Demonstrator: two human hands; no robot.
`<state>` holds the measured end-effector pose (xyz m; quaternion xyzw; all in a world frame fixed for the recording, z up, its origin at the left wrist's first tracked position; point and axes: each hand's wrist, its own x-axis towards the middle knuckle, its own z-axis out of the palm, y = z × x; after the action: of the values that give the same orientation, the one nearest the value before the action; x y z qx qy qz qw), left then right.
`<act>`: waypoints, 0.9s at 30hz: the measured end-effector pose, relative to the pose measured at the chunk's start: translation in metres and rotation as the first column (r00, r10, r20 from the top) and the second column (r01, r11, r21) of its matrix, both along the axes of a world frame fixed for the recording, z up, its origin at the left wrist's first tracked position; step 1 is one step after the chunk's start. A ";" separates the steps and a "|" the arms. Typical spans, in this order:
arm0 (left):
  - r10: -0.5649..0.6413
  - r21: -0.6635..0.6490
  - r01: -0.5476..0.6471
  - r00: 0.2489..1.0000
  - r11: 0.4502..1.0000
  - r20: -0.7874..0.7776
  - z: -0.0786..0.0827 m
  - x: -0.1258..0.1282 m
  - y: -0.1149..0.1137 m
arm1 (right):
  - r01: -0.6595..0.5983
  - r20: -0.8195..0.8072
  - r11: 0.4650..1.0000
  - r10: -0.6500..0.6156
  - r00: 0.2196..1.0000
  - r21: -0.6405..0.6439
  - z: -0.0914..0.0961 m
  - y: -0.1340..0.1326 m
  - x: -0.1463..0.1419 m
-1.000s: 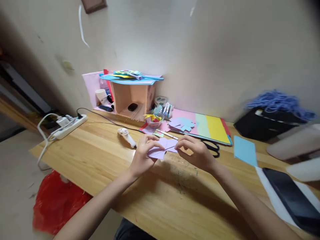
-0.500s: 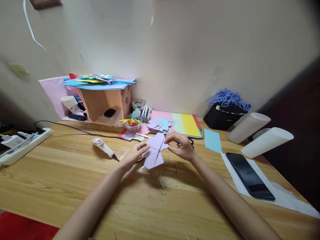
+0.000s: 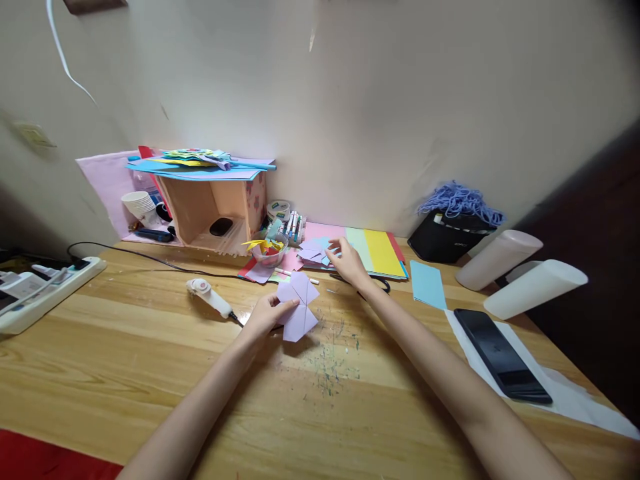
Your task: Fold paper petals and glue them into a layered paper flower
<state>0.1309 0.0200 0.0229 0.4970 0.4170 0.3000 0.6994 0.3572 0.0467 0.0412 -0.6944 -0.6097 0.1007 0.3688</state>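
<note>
A lilac paper flower (image 3: 299, 319) with cut petals and fold lines is held above the table by my left hand (image 3: 265, 316), thumb on top. My right hand (image 3: 346, 262) is over the coloured paper sheets at the back, fingers bent and apart with nothing visible in them. Beside its fingertips lies another lilac paper piece (image 3: 311, 254) with light blue cut paper, partly covered by the hand. Below the right wrist, a black loop-shaped handle (image 3: 384, 285) shows. A thin white marker (image 3: 283, 271) lies behind the flower.
A white glue gun (image 3: 209, 297) with a cord lies left of my left hand. Behind it stand an open box (image 3: 254, 207) and a plastic bowl (image 3: 273, 257) of paper scraps. At right are light blue paper (image 3: 427, 285), a phone (image 3: 503, 357) and white cylinders (image 3: 537, 290).
My right hand has let go of the lilac paper flower and moved back to the coloured sheets. My left hand has shifted slightly left, keeping the flower.
</note>
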 end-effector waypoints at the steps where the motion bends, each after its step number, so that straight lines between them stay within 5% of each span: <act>1: 0.005 0.008 -0.005 1.000 1.000 0.000 -0.001 -0.001 0.001 | 0.007 0.015 1.000 -0.006 1.000 -0.024 -0.001 0.016 0.002; 6: 0.083 0.053 -0.081 0.996 0.995 -0.026 -0.006 -0.003 0.005 | -0.047 0.061 0.986 0.058 0.996 -0.162 -0.010 0.071 0.005; 11: 0.159 0.072 -0.158 0.987 0.985 -0.009 -0.007 -0.004 0.005 | -0.093 0.076 0.978 0.109 0.991 -0.187 -0.013 0.081 0.005; 18: 0.148 0.068 -0.148 0.989 0.987 0.005 -0.007 -0.003 0.003 | -0.020 0.064 0.988 0.030 0.997 -0.151 -0.001 0.065 0.022; 27: 0.113 -0.041 -0.112 0.993 0.993 0.033 -0.010 -0.001 0.000 | 0.024 0.029 0.976 -0.018 0.999 -0.219 0.004 0.009 0.059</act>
<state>0.1298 0.0203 0.0124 0.4537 0.4376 0.3396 0.6981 0.4166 0.0557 0.0449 -0.7385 -0.5924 0.1538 0.2828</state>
